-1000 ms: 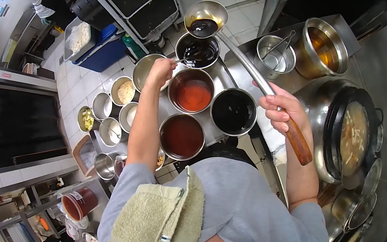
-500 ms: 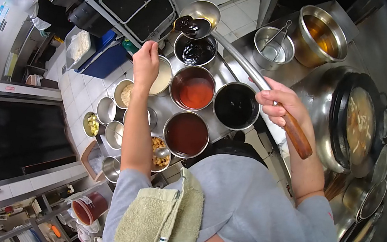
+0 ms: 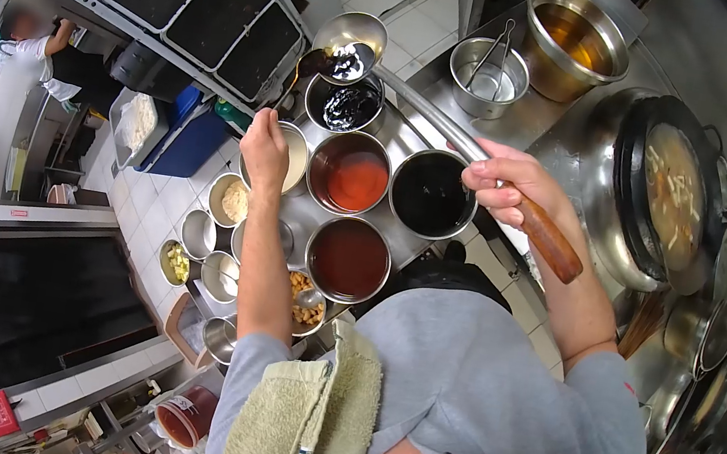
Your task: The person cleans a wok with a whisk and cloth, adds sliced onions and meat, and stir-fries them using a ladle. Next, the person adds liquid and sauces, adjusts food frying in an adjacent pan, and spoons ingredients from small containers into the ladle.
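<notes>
My right hand (image 3: 519,189) is wrapped round the wooden handle of a long metal ladle (image 3: 432,113), whose bowl hangs over a pot of thick, glossy dark sauce (image 3: 348,110). Some dark sauce lies in the ladle bowl. Pinched in my left hand (image 3: 266,151) is a thin-handled spoon (image 3: 294,80); its sauce-coated end meets the left rim of the ladle bowl. Below my hands stand a pot of orange-red liquid (image 3: 360,178), a pot of black liquid (image 3: 434,194) and a pot of dark red liquid (image 3: 347,260). A cream-coloured container (image 3: 295,159) is beside my left wrist.
On the right, a wok (image 3: 668,202) holds broth with pale pieces. A pot of amber oil (image 3: 572,42) and a steel pot with a wire tool (image 3: 488,86) stand at the back. Several small ingredient containers (image 3: 227,197) line the left. Another person (image 3: 55,59) stands far left.
The spoon has shifted toward the ladle's left rim and its handle now shows. More dark sauce is visible in the ladle bowl. The whole view has shifted slightly.
</notes>
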A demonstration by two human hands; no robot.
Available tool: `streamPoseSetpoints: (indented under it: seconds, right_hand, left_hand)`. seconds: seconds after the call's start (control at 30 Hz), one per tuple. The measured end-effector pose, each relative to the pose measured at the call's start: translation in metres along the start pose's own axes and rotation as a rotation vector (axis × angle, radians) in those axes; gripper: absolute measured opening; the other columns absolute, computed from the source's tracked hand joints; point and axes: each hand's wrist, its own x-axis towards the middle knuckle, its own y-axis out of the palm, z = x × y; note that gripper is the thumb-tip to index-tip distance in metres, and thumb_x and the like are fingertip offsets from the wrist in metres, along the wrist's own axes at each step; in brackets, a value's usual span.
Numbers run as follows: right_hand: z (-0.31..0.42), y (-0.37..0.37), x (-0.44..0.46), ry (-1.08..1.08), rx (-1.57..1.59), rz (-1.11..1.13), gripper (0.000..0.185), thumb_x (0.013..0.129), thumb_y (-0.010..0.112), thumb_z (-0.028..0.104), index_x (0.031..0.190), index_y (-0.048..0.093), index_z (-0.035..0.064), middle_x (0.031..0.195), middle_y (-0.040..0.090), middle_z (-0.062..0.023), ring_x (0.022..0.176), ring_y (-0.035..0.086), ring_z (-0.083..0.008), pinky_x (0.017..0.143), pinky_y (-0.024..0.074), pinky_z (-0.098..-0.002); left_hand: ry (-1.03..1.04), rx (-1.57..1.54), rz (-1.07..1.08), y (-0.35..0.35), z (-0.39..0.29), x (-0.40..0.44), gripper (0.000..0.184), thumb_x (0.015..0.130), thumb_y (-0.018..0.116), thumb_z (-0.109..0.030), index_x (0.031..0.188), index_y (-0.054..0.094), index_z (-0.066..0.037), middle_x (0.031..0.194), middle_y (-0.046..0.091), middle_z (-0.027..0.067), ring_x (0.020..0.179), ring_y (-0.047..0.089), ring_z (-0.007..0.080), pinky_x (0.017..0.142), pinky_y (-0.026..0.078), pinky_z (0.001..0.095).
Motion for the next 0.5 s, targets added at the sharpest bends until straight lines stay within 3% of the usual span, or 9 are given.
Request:
streamPoseSetpoints:
  seconds: [0.03, 0.1, 0.43, 0.5]
  right_hand:
    - [0.000, -0.001, 0.000, -0.003, -0.001, 0.000, 0.047, 0.092, 0.049, 0.003, 0.137, 0.035, -0.0013, 0.072, 0.041, 0.0014, 0.045, 0.037, 0.0021, 0.030, 0.0342, -0.0152]
    - [0.000, -0.001, 0.000, 0.002, 0.038, 0.062, 0.016, 0.094, 0.052, 0.005, 0.108, 0.045, 0.0056, 0.072, 0.039, 0.0025, 0.046, 0.037, 0.0017, 0.031, 0.0305, -0.0159]
    - [-0.008, 0.006, 0.000, 0.008, 0.041, 0.043, 0.014, 0.095, 0.049, 0.005, 0.109, 0.047, 0.0047, 0.071, 0.040, 0.0033, 0.046, 0.037, 0.0023, 0.032, 0.0322, -0.0160]
    - [-0.012, 0.005, 0.000, 0.015, 0.074, 0.039, 0.040, 0.095, 0.044, 0.004, 0.134, 0.038, -0.0001, 0.073, 0.039, 0.0018, 0.045, 0.036, 0.0021, 0.031, 0.0362, -0.0155]
  left_hand:
    - [0.019, 0.010, -0.007, -0.001, 0.000, -0.002, 0.016, 0.096, 0.053, -0.015, 0.095, 0.061, -0.001, 0.081, 0.065, 0.0220, 0.076, 0.063, 0.0410, 0.065, 0.049, 0.0474]
    - [0.039, 0.018, -0.017, -0.003, -0.001, -0.004, 0.016, 0.096, 0.053, -0.015, 0.095, 0.061, -0.001, 0.081, 0.065, 0.0220, 0.076, 0.063, 0.0411, 0.065, 0.049, 0.0474]
    - [0.079, 0.053, -0.047, -0.014, -0.005, -0.008, 0.014, 0.096, 0.054, -0.013, 0.096, 0.061, -0.001, 0.078, 0.064, 0.0207, 0.072, 0.062, 0.0389, 0.062, 0.048, 0.0433]
    - [0.104, 0.068, 0.031, -0.014, -0.004, -0.008, 0.014, 0.096, 0.053, -0.014, 0.092, 0.057, -0.002, 0.076, 0.062, 0.0213, 0.072, 0.061, 0.0413, 0.061, 0.047, 0.0473]
